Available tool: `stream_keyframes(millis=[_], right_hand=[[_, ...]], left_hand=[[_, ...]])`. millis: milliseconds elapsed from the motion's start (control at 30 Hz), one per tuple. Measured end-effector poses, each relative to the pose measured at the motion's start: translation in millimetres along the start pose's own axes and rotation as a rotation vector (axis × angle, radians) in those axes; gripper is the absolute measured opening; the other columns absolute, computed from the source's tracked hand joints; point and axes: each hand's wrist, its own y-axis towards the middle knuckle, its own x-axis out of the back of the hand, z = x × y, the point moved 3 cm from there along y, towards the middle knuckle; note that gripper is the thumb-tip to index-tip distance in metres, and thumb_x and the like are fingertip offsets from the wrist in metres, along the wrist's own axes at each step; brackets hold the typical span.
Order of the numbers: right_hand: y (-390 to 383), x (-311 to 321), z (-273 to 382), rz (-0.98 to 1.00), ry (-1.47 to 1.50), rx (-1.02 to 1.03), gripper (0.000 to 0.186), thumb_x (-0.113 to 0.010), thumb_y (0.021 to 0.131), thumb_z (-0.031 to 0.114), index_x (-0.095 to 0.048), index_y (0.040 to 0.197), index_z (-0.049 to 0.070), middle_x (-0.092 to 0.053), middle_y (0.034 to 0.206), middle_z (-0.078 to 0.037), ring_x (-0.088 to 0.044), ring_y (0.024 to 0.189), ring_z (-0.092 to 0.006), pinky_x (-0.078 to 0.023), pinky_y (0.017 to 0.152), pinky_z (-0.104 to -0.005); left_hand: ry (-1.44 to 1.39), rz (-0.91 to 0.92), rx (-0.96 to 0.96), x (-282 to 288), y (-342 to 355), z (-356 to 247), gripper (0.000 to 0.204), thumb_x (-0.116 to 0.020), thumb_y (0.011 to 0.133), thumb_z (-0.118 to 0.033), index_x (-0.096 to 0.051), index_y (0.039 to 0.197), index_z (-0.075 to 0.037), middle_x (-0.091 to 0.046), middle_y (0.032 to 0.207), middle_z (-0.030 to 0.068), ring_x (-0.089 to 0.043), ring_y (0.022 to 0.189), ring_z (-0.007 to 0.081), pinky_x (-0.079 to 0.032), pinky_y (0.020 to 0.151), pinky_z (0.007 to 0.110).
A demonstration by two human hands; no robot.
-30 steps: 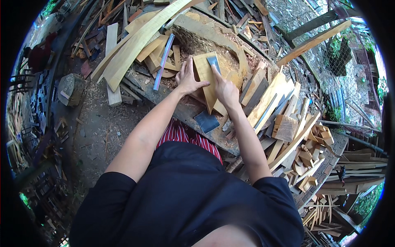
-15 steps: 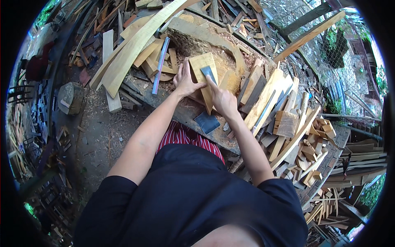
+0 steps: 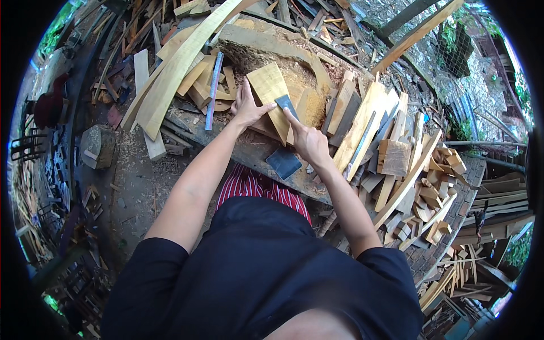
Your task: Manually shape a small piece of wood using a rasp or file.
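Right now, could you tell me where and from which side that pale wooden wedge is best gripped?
Probably by its narrower near end, from the left. The wooden wedge leans tilted on the stump, the left hand already braces that edge, and the right hand presses a dark scraper on its right face.

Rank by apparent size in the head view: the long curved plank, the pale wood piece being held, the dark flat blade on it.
1. long curved plank
2. pale wood piece
3. dark flat blade
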Motion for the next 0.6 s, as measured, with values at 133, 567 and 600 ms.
stream_keyframes(millis=[133,567,600], right_hand=[[57,-7,-5,-0.125,-0.008,0.026,0.055,-0.043,0.093,0.019,-0.039,0.146,0.034,-0.067,0.073,-0.022,-0.068,0.066,-0.0378,-0.055,0.059,-0.0492],[26,-2,-10,-0.112,-0.051,0.01,0.053,-0.042,0.096,0.018,-0.038,0.147,0.032,-0.066,0.073,-0.022,-0.068,0.064,-0.0373,-0.054,0.056,-0.0485],[37,1,-10,-0.112,-0.051,-0.001,0.053,-0.042,0.096,0.018,-0.038,0.147,0.032,-0.066,0.073,-0.022,-0.068,0.064,-0.0373,-0.054,0.056,-0.0485]], left_hand=[[-0.022,0.012,-0.064,-6,6,-5,0.139,-0.079,0.064,-0.064,0.011,0.153,-0.007,-0.01,0.159,0.0222,-0.002,0.148,0.0347,-0.006,0.11,0.063],[-0.028,0.045,0.016,3,9,-11,0.144,-0.086,0.058,-0.056,0.012,0.153,-0.014,-0.013,0.159,0.0198,-0.007,0.147,0.0378,-0.01,0.108,0.068],[-0.043,0.047,0.001,-1,11,-11,0.143,-0.087,0.058,-0.056,0.011,0.154,-0.014,-0.014,0.159,0.0202,-0.007,0.147,0.0372,-0.01,0.108,0.067]])
